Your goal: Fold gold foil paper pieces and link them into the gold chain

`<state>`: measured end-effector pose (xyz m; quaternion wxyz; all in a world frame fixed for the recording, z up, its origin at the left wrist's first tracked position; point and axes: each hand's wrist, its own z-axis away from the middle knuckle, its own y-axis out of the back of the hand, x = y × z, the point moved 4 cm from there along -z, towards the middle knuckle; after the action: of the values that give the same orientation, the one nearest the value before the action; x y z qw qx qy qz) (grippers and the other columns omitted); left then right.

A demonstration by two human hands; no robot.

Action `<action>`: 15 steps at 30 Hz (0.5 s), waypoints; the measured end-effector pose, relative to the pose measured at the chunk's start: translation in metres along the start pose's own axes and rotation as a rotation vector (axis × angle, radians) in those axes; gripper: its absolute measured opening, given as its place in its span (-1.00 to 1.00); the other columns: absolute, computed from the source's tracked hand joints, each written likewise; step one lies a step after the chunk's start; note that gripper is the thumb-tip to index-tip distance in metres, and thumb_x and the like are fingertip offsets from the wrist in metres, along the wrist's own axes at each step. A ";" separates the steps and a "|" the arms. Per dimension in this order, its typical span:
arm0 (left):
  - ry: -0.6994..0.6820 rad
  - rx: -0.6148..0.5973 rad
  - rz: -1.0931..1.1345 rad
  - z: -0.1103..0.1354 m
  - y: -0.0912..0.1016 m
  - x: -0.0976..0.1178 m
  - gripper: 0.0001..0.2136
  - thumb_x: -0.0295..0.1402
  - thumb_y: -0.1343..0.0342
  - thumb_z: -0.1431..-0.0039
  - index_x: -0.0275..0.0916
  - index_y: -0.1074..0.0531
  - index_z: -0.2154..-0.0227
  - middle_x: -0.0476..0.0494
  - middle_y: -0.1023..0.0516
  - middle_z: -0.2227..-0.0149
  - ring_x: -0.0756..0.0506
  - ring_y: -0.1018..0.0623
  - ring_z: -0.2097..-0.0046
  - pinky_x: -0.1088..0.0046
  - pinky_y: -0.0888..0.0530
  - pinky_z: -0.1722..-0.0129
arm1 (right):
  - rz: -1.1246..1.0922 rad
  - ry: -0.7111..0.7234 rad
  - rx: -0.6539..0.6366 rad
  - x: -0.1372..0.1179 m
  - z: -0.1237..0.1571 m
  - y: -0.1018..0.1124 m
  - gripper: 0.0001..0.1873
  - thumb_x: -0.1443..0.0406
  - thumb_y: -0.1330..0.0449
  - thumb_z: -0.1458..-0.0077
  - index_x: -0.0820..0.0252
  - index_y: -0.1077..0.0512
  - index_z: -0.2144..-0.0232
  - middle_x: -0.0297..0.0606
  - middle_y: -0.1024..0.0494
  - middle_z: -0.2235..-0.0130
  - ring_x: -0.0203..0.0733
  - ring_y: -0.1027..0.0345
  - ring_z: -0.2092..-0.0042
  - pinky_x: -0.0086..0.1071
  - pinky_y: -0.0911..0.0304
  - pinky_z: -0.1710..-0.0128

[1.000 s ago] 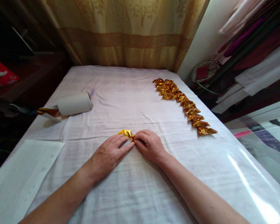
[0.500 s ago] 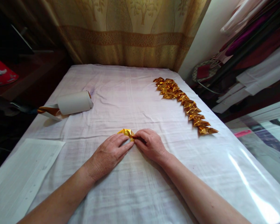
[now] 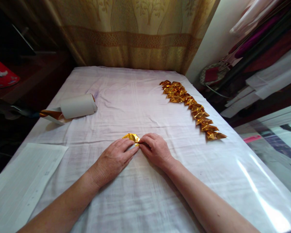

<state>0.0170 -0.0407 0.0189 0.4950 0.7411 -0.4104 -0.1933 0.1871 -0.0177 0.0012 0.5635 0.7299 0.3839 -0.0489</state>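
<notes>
A small folded piece of shiny gold foil paper (image 3: 132, 137) lies low over the sheet, gripped from both sides. My left hand (image 3: 116, 155) is closed on its left and near part, thumb and fingers pressing it. At its right end, my right hand (image 3: 156, 148) pinches a corner between thumb and fingertips. My fingers hide part of the paper's folds. Farther off to the right, several folded gold foil pieces (image 3: 196, 111) lie nested in a long row.
A white-backed roll of gold foil paper (image 3: 78, 106) rests at the left on the white sheet (image 3: 126, 94). Nearer lies a flat pale paper sheet (image 3: 31, 181). A gold curtain (image 3: 135, 38) hangs behind. Clothes (image 3: 274, 74) hang at the right.
Almost nothing differs. Both hands keep their grip on the foil paper, with only a slight shift of the fingers, and the view has moved very slightly.
</notes>
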 end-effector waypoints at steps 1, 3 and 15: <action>-0.002 -0.003 -0.004 0.000 0.000 0.000 -0.74 -0.38 0.07 -0.40 -0.23 -0.47 0.00 -0.25 -0.53 -0.03 -0.19 -0.50 -0.09 0.15 -0.52 -0.09 | 0.003 -0.007 -0.006 0.000 0.000 0.000 -0.94 0.36 -0.23 -0.17 0.14 -0.52 0.29 -0.23 -0.59 0.26 -0.13 -0.45 0.21 -0.31 -0.28 0.18; -0.008 -0.006 -0.009 0.000 0.000 0.000 -0.74 -0.39 0.06 -0.39 -0.24 -0.47 0.00 -0.26 -0.53 -0.02 -0.20 -0.51 -0.08 0.14 -0.52 -0.09 | 0.011 -0.020 -0.017 -0.001 0.000 0.000 -0.94 0.36 -0.23 -0.17 0.14 -0.52 0.30 -0.23 -0.58 0.27 -0.13 -0.44 0.21 -0.31 -0.28 0.19; 0.021 -0.027 0.034 0.000 -0.002 -0.001 -0.73 -0.41 0.05 -0.37 -0.20 -0.47 -0.01 -0.25 -0.52 -0.04 -0.19 -0.49 -0.10 0.13 -0.50 -0.11 | 0.008 -0.023 -0.026 0.002 -0.001 -0.002 -0.87 0.38 -0.17 -0.20 0.13 -0.53 0.28 -0.23 -0.58 0.24 -0.15 -0.43 0.20 -0.31 -0.28 0.16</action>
<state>0.0176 -0.0398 0.0172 0.5125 0.7291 -0.4152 -0.1828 0.1868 -0.0158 -0.0014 0.5777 0.7232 0.3751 -0.0501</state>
